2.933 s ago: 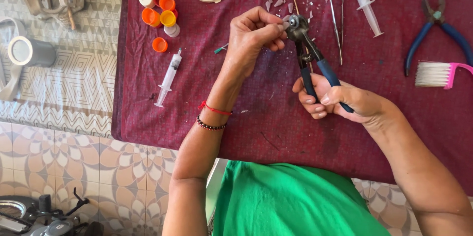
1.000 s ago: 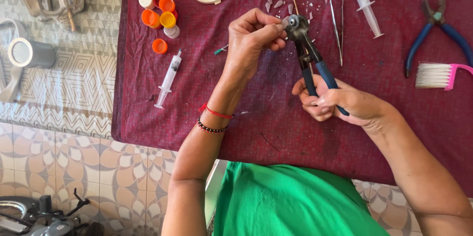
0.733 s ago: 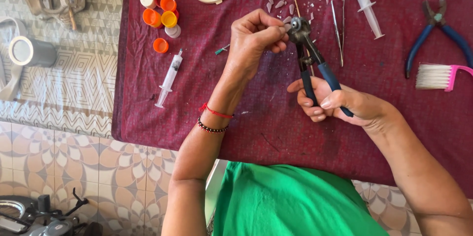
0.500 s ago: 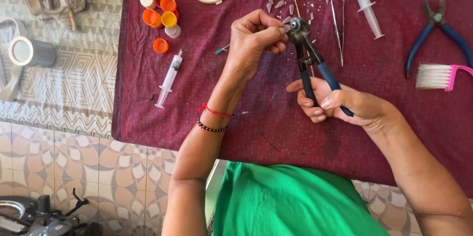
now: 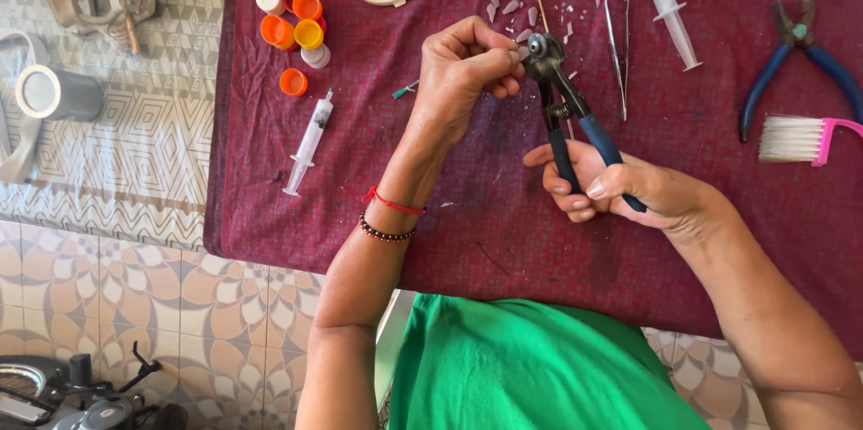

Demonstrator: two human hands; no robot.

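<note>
Over a maroon cloth [image 5: 503, 232], the right hand [image 5: 620, 192] grips the blue handles of nippers [image 5: 562, 97], whose head meets the left hand [image 5: 467, 70] pinching something too small to tell. A syringe [image 5: 308, 142] lies at nine o'clock, bottle caps [image 5: 292, 21] at ten, and pliers [image 5: 796, 57] and a brush [image 5: 800, 138] at three.

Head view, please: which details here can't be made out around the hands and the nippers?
- Piece pinched in the left hand: hidden by its fingers.
- Nippers: jaw contents too small; handle ends covered by the right hand.
- Syringe: top cut off by the frame edge.
- Scattered chips: too small to identify.
</note>
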